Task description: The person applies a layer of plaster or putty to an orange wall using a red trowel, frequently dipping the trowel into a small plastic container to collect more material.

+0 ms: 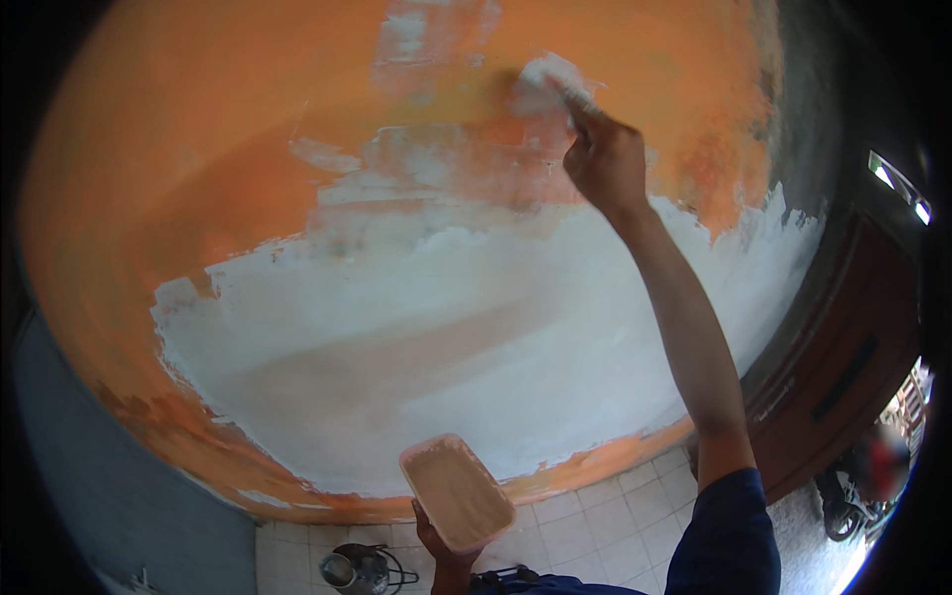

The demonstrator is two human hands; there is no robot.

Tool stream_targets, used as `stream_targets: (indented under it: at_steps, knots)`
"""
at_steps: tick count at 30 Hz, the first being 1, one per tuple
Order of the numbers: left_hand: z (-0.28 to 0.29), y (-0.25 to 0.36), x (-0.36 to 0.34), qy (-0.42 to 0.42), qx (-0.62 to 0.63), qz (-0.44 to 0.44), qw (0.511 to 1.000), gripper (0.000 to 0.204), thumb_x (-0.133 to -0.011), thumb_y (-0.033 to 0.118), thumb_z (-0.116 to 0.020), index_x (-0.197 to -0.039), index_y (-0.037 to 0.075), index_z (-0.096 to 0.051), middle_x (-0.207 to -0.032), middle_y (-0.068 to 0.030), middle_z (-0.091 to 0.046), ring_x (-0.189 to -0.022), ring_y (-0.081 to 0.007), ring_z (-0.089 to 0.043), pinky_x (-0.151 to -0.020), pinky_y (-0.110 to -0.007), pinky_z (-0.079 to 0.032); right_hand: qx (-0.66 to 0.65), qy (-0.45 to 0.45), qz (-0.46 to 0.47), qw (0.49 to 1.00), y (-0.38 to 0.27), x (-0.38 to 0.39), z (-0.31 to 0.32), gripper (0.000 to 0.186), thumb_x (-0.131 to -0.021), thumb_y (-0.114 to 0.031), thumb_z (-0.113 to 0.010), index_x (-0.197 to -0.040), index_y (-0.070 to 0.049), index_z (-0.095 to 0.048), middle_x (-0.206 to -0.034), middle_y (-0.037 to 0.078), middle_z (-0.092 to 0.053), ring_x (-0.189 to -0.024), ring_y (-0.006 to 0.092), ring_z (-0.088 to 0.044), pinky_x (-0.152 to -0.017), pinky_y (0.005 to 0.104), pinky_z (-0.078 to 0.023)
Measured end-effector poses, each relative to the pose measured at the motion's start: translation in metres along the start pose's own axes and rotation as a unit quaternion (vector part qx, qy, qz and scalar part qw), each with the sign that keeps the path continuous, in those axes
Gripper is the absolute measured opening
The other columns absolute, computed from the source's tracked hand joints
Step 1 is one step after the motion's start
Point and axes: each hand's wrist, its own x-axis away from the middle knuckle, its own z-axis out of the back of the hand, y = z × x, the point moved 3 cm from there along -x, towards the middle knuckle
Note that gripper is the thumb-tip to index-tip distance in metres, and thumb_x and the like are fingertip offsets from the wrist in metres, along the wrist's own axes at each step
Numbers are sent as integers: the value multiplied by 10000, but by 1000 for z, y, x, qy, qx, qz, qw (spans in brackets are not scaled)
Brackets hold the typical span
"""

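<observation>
No package, label or sign shows clearly; the containers are two. A tray (458,493), oblong and pale pink with rounded corners, sits low in the middle of the view, tilted toward the wall; it is filled with a smooth pale paste that looks pinkish-beige; the left hand (438,547) grips it from below, fingers closed on its near end. On the tiled floor (595,526) below it, just left of that hand, stands a small metal pot (359,569) with a wire handle; what is in it cannot be told.

The right hand (605,159) is raised high on an outstretched arm, closed tight around the handle of a tool (555,84); the tool's blade is pressed flat on the wall (198,159), in a fresh whitish patch near the top; the blade is blurred, so its exact kind cannot be told.

The wall is orange above and at the edges; a broad white coat covers its lower middle, with streaky patches higher up; a grey strip borders it at right; a dark brown door (843,347) stands further right.
</observation>
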Motion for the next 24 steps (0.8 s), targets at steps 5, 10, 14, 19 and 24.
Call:
stream_targets:
  at_steps: [5, 10, 14, 19, 24]
  knots:
    - [8, -1, -7, 27, 0, 8, 1000, 619, -962, 551, -270, -1335, 72, -393, -1209, -132, -530, -1071, -288, -554, -899, -464, -471, 158, -15, 165, 974, 22, 11, -64, 512, -730, 22, -533, -1237, -47, -562, -1136, 211, -609, -1097, 361, -565, -943, 427, -452]
    - [15, 0, -16, 25, -26, -2, 999, 633, -952, 561, -278, -1333, 71, -399, -1226, -132, -520, -1092, -297, -536, -906, -471, -462, 112, -154, 84, 978, -4, 54, -95, 610, -764, -41, -541, -1356, 21, -408, -1367, 279, -416, -1320, 397, -351, -1098, 458, -283]
    - [43, -3, -26, 32, -13, -11, 999, 638, -952, 560, -280, -1340, 67, -392, -1236, -127, -517, -1107, -295, -533, -918, -470, -459, 125, -206, 88, 966, -17, 75, -84, 566, -733, -13, -548, -1293, 32, -474, -1332, 263, -460, -1264, 393, -423, -1060, 447, -341]
    - [33, -4, -13, -1, -54, -25, 998, 630, -959, 551, -277, -1346, 66, -386, -1246, -123, -518, -1110, -289, -542, -915, -465, -474, 15, -181, 97, 979, -15, 80, -50, 588, -682, 73, -511, -1243, -93, -569, -1231, 170, -575, -1050, 311, -596, -897, 388, -482]
    - [10, -8, 3, 21, -10, 3, 1000, 610, -968, 530, -270, -1348, 67, -386, -1240, -125, -522, -1097, -280, -554, -889, -460, -492, 37, -104, 16, 994, 5, 12, -8, 629, -665, 88, -486, -1220, -178, -611, -838, 112, -685, -714, 276, -655, -631, 357, -536]
